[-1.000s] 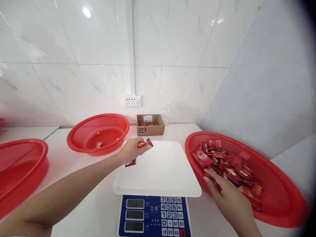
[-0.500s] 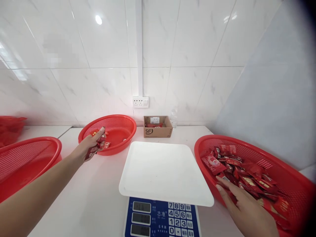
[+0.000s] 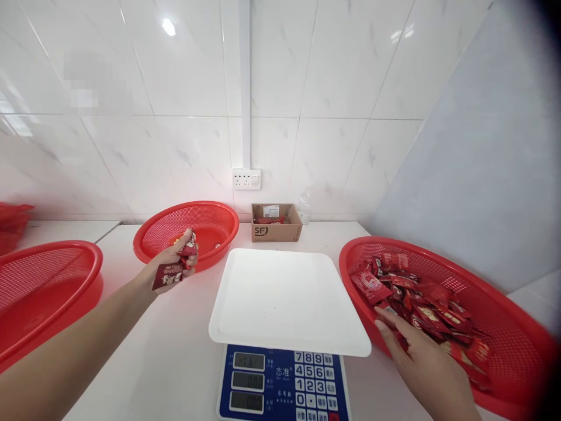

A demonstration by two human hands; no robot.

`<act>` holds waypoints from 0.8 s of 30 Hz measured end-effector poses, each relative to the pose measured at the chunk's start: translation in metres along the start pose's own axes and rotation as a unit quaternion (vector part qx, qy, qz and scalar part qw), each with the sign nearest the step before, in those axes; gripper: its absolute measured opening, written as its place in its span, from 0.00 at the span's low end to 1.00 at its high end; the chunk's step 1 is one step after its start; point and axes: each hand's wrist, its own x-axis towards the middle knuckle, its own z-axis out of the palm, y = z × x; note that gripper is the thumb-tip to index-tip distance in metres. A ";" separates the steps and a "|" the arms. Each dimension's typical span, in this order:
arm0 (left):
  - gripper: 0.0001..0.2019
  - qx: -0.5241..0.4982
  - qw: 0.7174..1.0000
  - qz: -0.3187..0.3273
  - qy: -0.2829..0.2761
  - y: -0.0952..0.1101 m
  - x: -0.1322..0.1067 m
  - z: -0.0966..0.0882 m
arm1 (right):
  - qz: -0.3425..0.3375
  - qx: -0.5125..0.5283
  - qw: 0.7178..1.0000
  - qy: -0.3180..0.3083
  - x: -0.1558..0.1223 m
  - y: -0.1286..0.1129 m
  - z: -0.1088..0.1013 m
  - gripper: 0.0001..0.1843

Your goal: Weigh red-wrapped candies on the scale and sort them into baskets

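Observation:
My left hand (image 3: 172, 262) is closed around a few red snack packets (image 3: 169, 275) and hovers at the near rim of the middle red basket (image 3: 149, 237). My right hand (image 3: 418, 362) lies with fingers stretched out over the near rim of the right red basket (image 3: 517, 304), its fingertips touching the heap of red packets (image 3: 416, 295) inside. Between my hands stands a digital scale with a bare white platter (image 3: 287, 301) and a blue keypad panel (image 3: 280, 383).
A third red basket (image 3: 39, 292) sits at the far left on the white counter (image 3: 131, 351). A small cardboard box (image 3: 275, 223) and a wall socket (image 3: 246, 179) are at the back by the tiled wall. More red goods (image 3: 11, 219) show at the left edge.
My left hand carried the packets from above the scale's platter leftward to the middle basket, then drew back slightly to its near rim. My right hand stayed on the right basket's packets.

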 end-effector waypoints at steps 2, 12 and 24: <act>0.22 0.003 0.999 -0.031 -0.028 -0.006 -0.005 0.006 | 0.009 -0.008 1.000 -0.016 0.001 -0.001 -0.001 0.25; 0.26 0.113 0.981 -0.060 -0.144 -0.037 -0.047 0.032 | 0.019 -0.040 0.998 -0.051 0.000 -0.007 -0.007 0.27; 0.25 0.112 0.992 -0.006 -0.056 -0.009 -0.054 0.009 | 0.012 -0.045 0.998 -0.040 -0.001 -0.004 -0.004 0.27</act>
